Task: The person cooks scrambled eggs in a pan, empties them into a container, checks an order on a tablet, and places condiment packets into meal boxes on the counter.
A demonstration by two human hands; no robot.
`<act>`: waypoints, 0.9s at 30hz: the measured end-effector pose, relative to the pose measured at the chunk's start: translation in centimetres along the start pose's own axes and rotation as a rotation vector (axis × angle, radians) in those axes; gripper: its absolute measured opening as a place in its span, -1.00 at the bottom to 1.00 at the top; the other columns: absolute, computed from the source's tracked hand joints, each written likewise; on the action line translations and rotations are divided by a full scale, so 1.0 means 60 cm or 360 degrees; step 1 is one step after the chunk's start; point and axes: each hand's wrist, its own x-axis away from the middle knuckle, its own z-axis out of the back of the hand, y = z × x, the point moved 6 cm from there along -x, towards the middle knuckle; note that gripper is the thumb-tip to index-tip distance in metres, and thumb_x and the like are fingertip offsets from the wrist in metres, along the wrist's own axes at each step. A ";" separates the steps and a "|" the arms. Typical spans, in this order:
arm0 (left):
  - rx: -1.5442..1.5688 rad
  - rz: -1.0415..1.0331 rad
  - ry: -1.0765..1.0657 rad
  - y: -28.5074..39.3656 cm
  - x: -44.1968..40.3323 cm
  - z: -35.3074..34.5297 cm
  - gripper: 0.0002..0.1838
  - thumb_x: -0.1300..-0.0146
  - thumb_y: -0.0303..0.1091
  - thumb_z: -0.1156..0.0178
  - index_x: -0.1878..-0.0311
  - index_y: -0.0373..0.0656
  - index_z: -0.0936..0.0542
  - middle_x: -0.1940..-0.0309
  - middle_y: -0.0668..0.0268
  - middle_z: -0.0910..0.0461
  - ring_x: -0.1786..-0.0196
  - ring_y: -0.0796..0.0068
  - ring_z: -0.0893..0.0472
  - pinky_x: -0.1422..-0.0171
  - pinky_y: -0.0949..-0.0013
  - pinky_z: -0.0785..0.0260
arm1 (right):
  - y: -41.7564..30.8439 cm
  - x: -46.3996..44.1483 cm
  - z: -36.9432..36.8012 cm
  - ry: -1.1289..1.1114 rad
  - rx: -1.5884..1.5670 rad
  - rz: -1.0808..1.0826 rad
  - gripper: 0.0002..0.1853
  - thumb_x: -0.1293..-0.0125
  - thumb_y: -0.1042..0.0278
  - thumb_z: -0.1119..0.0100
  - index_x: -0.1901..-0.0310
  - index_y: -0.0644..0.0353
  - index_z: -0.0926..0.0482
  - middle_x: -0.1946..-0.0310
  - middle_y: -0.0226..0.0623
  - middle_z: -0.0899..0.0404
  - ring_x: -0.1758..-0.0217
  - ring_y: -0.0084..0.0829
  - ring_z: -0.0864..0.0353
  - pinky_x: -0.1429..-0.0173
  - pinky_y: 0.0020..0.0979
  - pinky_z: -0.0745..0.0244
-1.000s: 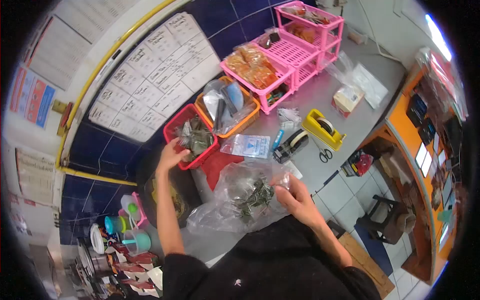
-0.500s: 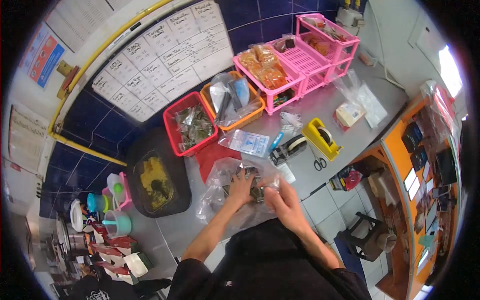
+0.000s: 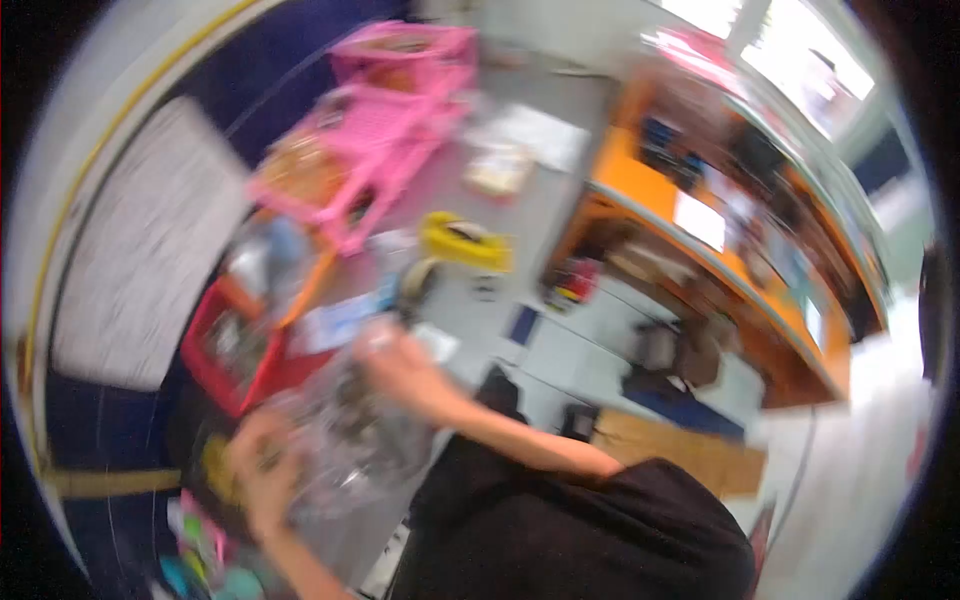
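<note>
A clear plastic bag (image 3: pixel 345 470) lies on the counter in front of me, with dark greenish contents showing through it. On the bag's left side is my left hand (image 3: pixel 265 465), its fingers curled but smeared by motion; a small dark patch shows among them. My right hand (image 3: pixel 395 370) is at the bag's upper right edge, fingers drawn together on the plastic. Behind the bag stands a red basket (image 3: pixel 205 345) holding dark packets.
An orange basket (image 3: pixel 322 275) and pink racks (image 3: pixel 385 130) stand along the wall. A yellow tape dispenser (image 3: pixel 470 245) and a boxy pack (image 3: pixel 498 172) sit on the counter. Beyond the aisle is an orange shelf unit (image 3: pixel 625 175). A black tray (image 3: pixel 195 430) is at left.
The view has swung right and blurred. My left hand has come off the bag's dark contents and moved to its left side; my right hand remains at the bag's edge.
</note>
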 end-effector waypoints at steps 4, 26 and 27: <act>0.0198 -0.0214 0.0233 -0.033 -0.056 0.141 -0.89 -0.24 -0.52 -0.08 0.38 -0.23 -0.36 0.24 0.22 -0.46 0.19 0.49 -0.43 0.04 0.47 -0.27 | -0.047 -0.005 0.030 0.0166 -0.1208 -0.0626 -0.84 -0.48 0.23 0.06 0.08 0.12 -0.37 0.28 -0.53 -0.30 0.25 -0.65 -0.29 0.16 -0.51 -0.33; -0.0090 0.0496 0.0439 -0.152 0.149 0.057 -0.47 -0.23 -0.21 -0.33 -0.22 -0.22 -0.47 -0.01 0.13 -0.62 0.00 0.38 -0.63 -0.15 0.38 -0.43 | -0.065 0.071 0.103 -0.0214 -0.1075 -0.1024 -0.90 -0.43 0.34 0.02 0.20 0.15 -0.44 0.57 -0.61 -0.25 0.56 -0.76 -0.18 0.51 -0.61 -0.06; -0.0366 0.0458 0.0351 -0.128 0.185 0.021 -0.43 -0.21 -0.21 -0.34 -0.24 -0.22 -0.46 0.02 0.08 -0.63 0.01 0.29 -0.64 -0.15 0.33 -0.44 | -0.076 0.070 0.119 -0.0262 -0.0983 -0.0906 -0.89 -0.41 0.33 0.03 0.21 0.16 -0.43 0.60 -0.59 -0.25 0.57 -0.74 -0.18 0.52 -0.61 -0.06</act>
